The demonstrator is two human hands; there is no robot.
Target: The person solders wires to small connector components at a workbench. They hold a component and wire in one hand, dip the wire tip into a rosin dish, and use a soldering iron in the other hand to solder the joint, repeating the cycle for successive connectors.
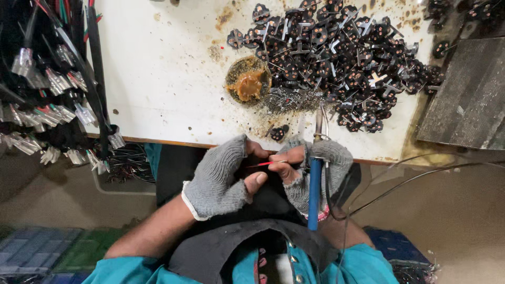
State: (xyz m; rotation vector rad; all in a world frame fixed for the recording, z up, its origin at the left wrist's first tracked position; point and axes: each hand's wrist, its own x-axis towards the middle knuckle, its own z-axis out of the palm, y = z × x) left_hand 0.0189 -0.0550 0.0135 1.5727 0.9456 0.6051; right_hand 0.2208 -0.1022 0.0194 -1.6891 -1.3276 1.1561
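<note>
a: what's the left hand (221,176) doing?

b: it's in a grey fingerless glove, just below the table (168,79) edge. its thumb and fingertips are pinched shut on a thin red wire (265,163), which runs across to the right hand (310,171).

a: and the right one?

b: same kind of glove. its fingers meet the wire's other end, closed on it, and the same hand also grips a soldering iron (314,184) with a blue handle. the iron stands almost upright, tip up by the table edge, handle down toward the lap.

a: so where does the wire sit?

b: between the two hands, over the dark cloth on the lap, just short of the table.

a: what's on the table?

b: a big heap of black plug parts (342,58) with copper pins at the upper right, one loose part (278,132) near the edge, and a round tin of brown flux (248,81) left of the heap. the white top is stained around it.

a: anything off to the sides?

b: a bundle of cables (52,84) with clear connectors hangs at the left. a grey slab (468,100) lies at the right. thin black leads (410,179) trail right from the iron hand.
</note>
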